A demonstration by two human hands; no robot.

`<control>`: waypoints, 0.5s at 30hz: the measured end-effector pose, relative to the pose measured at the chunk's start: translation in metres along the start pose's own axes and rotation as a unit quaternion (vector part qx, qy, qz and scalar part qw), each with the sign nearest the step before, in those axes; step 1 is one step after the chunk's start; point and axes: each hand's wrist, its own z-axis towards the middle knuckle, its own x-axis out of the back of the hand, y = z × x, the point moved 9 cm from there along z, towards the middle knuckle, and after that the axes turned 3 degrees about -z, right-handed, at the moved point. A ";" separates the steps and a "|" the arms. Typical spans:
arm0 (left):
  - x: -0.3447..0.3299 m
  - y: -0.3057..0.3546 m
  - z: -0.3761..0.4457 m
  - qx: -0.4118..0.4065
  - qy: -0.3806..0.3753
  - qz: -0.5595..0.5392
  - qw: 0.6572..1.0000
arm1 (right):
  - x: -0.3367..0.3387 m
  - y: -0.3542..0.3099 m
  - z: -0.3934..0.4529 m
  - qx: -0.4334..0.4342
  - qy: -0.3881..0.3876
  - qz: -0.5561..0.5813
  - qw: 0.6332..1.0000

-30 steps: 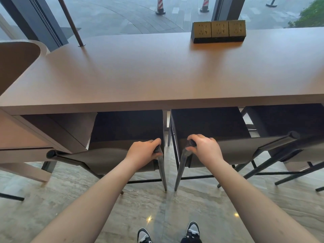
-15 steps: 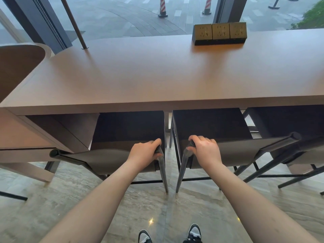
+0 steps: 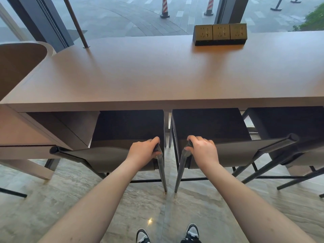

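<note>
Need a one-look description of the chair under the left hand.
Find the long wooden counter by the window. Of the three dark chairs tucked under it, take the leftmost chair, beside the counter's wooden support. Only its backrest corner is gripped by the left hand; the right hand grips the middle chair.

The left hand [image 3: 144, 150] grips the top corner of the left chair [image 3: 105, 156], fingers curled over the backrest edge; the right hand [image 3: 203, 149] grips the facing corner of the right chair [image 3: 242, 151] the same way; both seats sit tucked under the table [image 3: 157, 76], their inner legs close but apart on the floor [image 3: 52, 199]; a socket block [image 3: 220, 35] stands at the table's far edge; a third chair [image 3: 298, 130] stands further right; two shoes [image 3: 142, 235] show below.
</note>
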 end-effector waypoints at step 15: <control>-0.004 -0.004 0.001 0.005 0.007 -0.015 1.000 | 0.000 -0.004 0.003 -0.003 -0.019 -0.039 0.999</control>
